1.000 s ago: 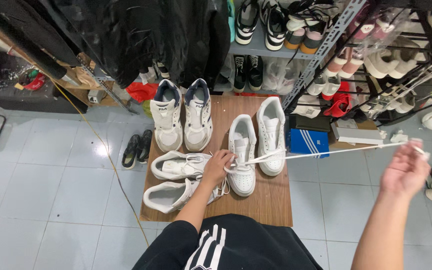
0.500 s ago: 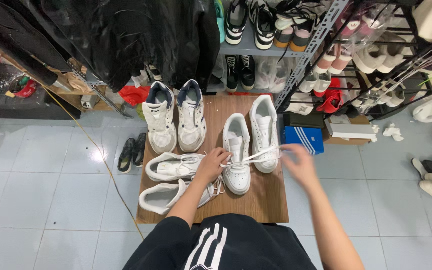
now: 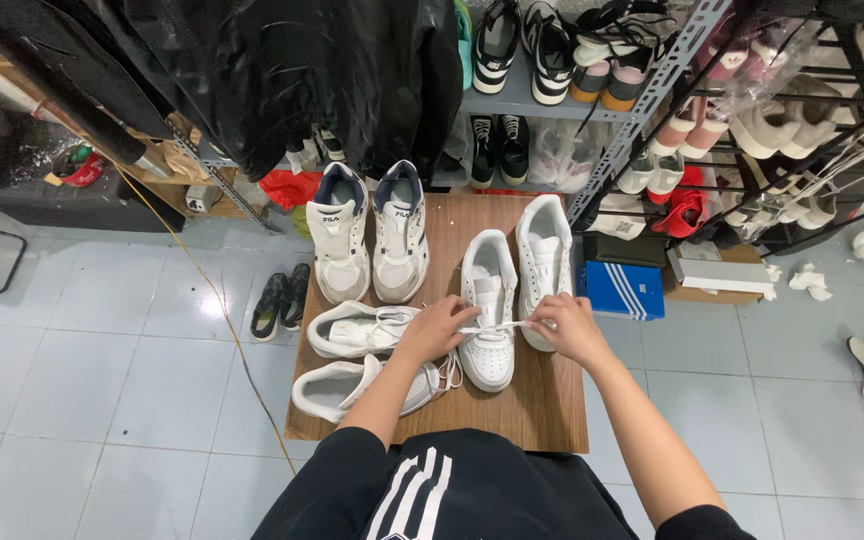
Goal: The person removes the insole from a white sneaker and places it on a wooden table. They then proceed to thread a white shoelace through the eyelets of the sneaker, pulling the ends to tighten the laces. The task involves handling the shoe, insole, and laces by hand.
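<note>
The left hand (image 3: 439,330) is pressing on the toe end of the plain white leather sneaker (image 3: 489,310) standing on the brown wooden bench (image 3: 542,410), its fingers closed on one end of the thin white lace (image 3: 497,326). The right hand (image 3: 564,328) is pinching the other end, wrist bent inward; how firmly is hard to see. The lace could be slipping free if either pinch loosens, or the shoe could be tipping toward its white partner sneaker (image 3: 544,265) just beside it.

Wooden table (image 3: 552,420), frame centre: sneaker pair (image 3: 369,240) upper left; two sneakers (image 3: 517,285) centre right; two more (image 3: 347,355) lower left. Shoebox (image 3: 624,290) right, on floor.
</note>
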